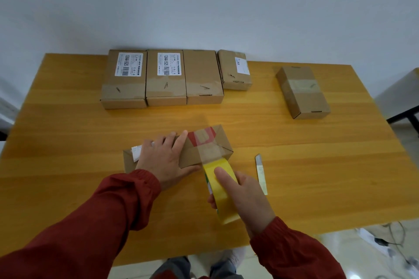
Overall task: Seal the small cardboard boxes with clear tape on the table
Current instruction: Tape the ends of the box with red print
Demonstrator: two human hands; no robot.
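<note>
Box: brown cardboard box [204, 149], red patch on top, near the counter's [68, 138] front edge, clear tape [207, 145] across it.
Left hand [165, 161]: flat, fingers straight, pressing the box.
Right hand [244, 195]: gripping yellow tape roll [218, 190] beside the box.

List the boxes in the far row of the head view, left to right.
First labelled box, second labelled box, plain box, smaller labelled box, then the taped box standing apart.
</note>
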